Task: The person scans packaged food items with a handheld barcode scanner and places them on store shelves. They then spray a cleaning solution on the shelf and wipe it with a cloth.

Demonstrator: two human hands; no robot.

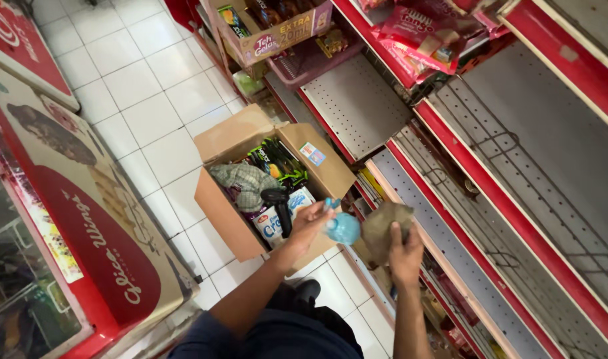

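Fingers of the left hand (308,223) curl around the neck of a small light-blue plastic spray bottle (341,227), holding it up in the air, while the fingers of the right hand (406,256) close over a crumpled grey-brown cloth (383,229) held just beside the bottle, the two nearly touching.

Taking the open brown cardboard box (227,219) on the floor as the landmark, and going by size: to its right rise the long red-edged metal shelves with grey perforated boards (516,173), mostly bare at this level. To the box's left stands a red and white chest freezer with a printed lid (84,219). Beyond and around the box spreads the white tiled floor (131,86). Above the box, on a shelf, sits a second cardboard carton of drink packets (270,30), with red snack packets (423,33) further right.

Inside the landmark box lie green and black packets (277,159), a bunched grey patterned cloth (244,183) and a black handled tool (279,206) resting on white cartons. Both hands hover just to the right of the box, above its near corner, the bottle closest to it.
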